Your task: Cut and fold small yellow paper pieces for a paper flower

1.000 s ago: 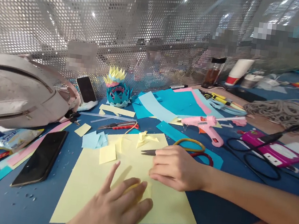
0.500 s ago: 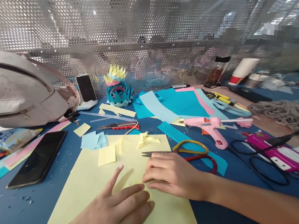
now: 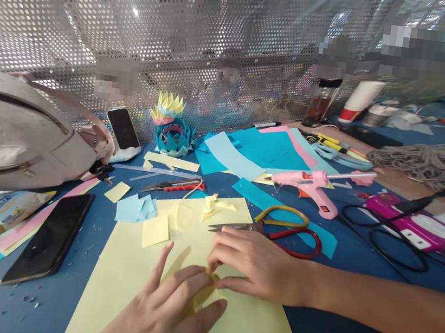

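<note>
1. Here's the yellow slip (image 3: 205, 297), partly under the left hand (image 3: 165, 304), fingers spread.
2. Right hand (image 3: 259, 264) curls at its far edge; pinching or not, can't tell.
3. Yellow sheet (image 3: 122, 268) beneath both, scissors (image 3: 259, 226) just beyond the right hand.

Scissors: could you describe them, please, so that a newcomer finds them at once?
On the blue table, find the large yellow sheet. The scissors lie across its right edge, just beyond the right hand, blades pointing left. One handle loop is yellow, the other red, unlike the pink glue gun behind and the slim red cutter farther left.
</note>
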Demonstrator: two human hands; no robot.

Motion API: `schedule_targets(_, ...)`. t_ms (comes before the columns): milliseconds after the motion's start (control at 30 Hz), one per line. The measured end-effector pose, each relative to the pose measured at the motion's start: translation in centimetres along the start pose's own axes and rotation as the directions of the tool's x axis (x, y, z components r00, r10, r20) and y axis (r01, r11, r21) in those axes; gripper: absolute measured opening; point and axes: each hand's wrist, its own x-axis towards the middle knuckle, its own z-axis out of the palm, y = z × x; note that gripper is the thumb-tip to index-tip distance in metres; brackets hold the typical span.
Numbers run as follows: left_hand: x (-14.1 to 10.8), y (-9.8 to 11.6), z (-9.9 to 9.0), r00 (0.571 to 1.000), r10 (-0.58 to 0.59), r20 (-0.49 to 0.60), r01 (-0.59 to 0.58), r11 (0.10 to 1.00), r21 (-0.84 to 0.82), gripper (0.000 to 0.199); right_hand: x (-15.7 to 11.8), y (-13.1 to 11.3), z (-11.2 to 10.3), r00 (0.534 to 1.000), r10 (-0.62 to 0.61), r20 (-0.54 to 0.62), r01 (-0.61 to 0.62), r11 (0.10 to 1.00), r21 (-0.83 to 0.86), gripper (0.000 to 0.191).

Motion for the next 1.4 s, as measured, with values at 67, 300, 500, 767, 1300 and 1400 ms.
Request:
schedule_targets(67,0.0,0.0,-0.1,1.0,0.0,-0.005,0.0,1.0,-0.003,0.04,0.0,0.1,0.0,1.0,0.001,-0.007,-0.001,1.0,0.012,0.02)
schedule_targets(300,-0.3,0.1,0.5,1.0,-0.001,-0.021,0.002,1.0,0.022,0.052,-0.1,0.2,-0.2,0.998,-0.054,-0.026,0.055,0.998,0.043,0.014)
schedule_targets(500,0.2,1.2,1.9,0.951,-0.091,-0.297,0.092,0.996,-0.011,0.037,-0.1,0.2,-0.3,0.996,-0.078,-0.033,0.079,0.996,0.044,0.023)
schedule_targets(767,0.9,1.6,2.0,0.862,-0.174,-0.476,0.118,0.982,-0.146,0.035,-0.1,0.5,-0.4,0.997,-0.084,0.002,0.083,0.996,0.039,0.032)
schedule_targets(1300,1.0,1.8,0.4,0.977,-0.045,-0.206,0.072,0.989,0.128,0.044,-0.2,0.5,-0.2,0.996,0.034,-0.078,-0.03,0.998,0.051,0.03)
schedule_targets(1400,0.9,1.8,0.8,0.976,-0.052,-0.212,0.082,0.988,0.134,0.042,-0.2,0.4,-0.1,0.994,0.059,-0.091,-0.054,0.997,0.054,0.036)
